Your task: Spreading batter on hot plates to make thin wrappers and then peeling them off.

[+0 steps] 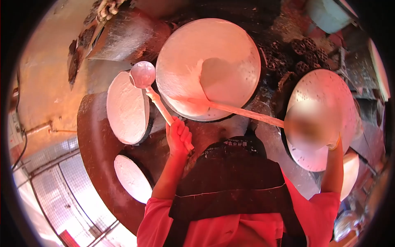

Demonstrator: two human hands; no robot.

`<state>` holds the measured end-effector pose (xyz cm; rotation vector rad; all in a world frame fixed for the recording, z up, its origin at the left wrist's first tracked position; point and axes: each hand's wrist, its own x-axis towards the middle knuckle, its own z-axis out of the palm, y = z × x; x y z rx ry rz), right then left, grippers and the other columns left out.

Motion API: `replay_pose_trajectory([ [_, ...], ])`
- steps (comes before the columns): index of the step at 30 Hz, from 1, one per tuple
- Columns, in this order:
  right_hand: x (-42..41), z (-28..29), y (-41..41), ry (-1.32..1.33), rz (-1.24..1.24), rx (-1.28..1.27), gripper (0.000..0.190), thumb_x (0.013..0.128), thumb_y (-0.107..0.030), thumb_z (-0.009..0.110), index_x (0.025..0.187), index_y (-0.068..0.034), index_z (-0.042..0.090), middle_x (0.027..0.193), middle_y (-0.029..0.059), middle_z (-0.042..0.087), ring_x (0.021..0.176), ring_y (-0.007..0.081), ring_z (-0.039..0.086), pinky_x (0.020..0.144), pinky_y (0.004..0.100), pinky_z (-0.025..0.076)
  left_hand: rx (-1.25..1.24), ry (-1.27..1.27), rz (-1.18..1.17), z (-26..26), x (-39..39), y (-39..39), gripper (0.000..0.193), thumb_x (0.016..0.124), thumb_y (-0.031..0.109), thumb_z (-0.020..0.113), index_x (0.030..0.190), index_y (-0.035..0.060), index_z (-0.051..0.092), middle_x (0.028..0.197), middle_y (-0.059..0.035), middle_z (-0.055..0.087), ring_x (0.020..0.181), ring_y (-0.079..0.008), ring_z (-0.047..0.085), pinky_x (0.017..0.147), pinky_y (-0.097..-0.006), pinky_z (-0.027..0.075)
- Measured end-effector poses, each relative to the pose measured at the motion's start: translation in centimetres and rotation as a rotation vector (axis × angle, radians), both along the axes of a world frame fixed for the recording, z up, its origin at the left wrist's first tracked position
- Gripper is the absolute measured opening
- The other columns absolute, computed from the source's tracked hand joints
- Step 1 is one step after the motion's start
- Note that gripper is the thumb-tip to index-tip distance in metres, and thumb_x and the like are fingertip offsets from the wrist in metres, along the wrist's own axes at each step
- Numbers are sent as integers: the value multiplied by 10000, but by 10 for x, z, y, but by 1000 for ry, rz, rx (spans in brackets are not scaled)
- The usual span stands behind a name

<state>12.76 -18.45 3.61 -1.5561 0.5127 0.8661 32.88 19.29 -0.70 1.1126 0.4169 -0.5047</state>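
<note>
My left hand [179, 136] is closed around the pale handle of a ladle [143, 75], whose round metal bowl is raised beside the rim of a large round griddle [234, 40]. A pale layer coats the griddle, with a darker rounded patch on its right half. From the griddle's lower part a long wooden stick [247, 114] runs right into a blurred patch. My right hand [333, 144] is mostly lost in that blur, over a speckled round pan [321, 80]. Its grip cannot be made out. A thin band circles the wrist.
Two pans with pale contents, an upper one [128, 108] and a lower one [132, 177], stand at the left. Honeycomb coal briquettes [310, 55] are piled behind the right pan. A light-blue bucket [327, 15] is at the upper right, a metal container [132, 34] at the upper left.
</note>
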Motion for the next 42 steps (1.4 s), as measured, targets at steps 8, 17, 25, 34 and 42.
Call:
replay_pose_trajectory([
  [8, 25, -34, 170, -311, -600, 444, 609, 834, -81, 509, 1406, -114, 302, 725, -37, 433, 525, 26, 363, 414, 155, 295, -85, 12, -145, -7, -1, 54, 95, 903, 84, 444, 975, 143, 434, 578, 29, 314, 367, -59, 247, 289, -210, 226],
  [17, 62, -60, 300, -416, 46, -893, 701, 848, -125, 423, 1430, -360, 111, 933, 156, 610, 774, 338, 639, 633, 484, 496, -113, -35, -217, 4, 8, 128, 47, 934, 110, 410, 936, 148, 437, 563, 51, 287, 355, -42, 223, 275, -194, 211],
  [25, 8, -72, 327, -203, -343, -856, 698, 879, -118, 386, 1410, -426, 54, 974, 159, 626, 857, 351, 627, 663, 474, 500, -207, -102, -255, -1, 14, 175, 60, 935, 97, 407, 950, 140, 446, 555, 49, 281, 353, -46, 223, 273, -197, 224],
  [34, 50, -44, 356, -262, 40, -986, 797, 834, -69, 447, 1438, -334, 0, 932, 155, 627, 809, 319, 647, 594, 475, 499, -253, -95, -354, 1, 16, 172, 72, 910, 72, 408, 946, 135, 408, 548, 38, 272, 347, -56, 218, 270, -205, 218],
  [42, 19, -46, 331, -22, -97, -1150, 844, 815, -46, 481, 1428, -388, 13, 902, 127, 639, 738, 289, 657, 581, 460, 504, -275, -80, -424, -12, 16, 169, 75, 910, 90, 432, 958, 146, 417, 559, 45, 272, 355, -49, 217, 276, -199, 216],
])
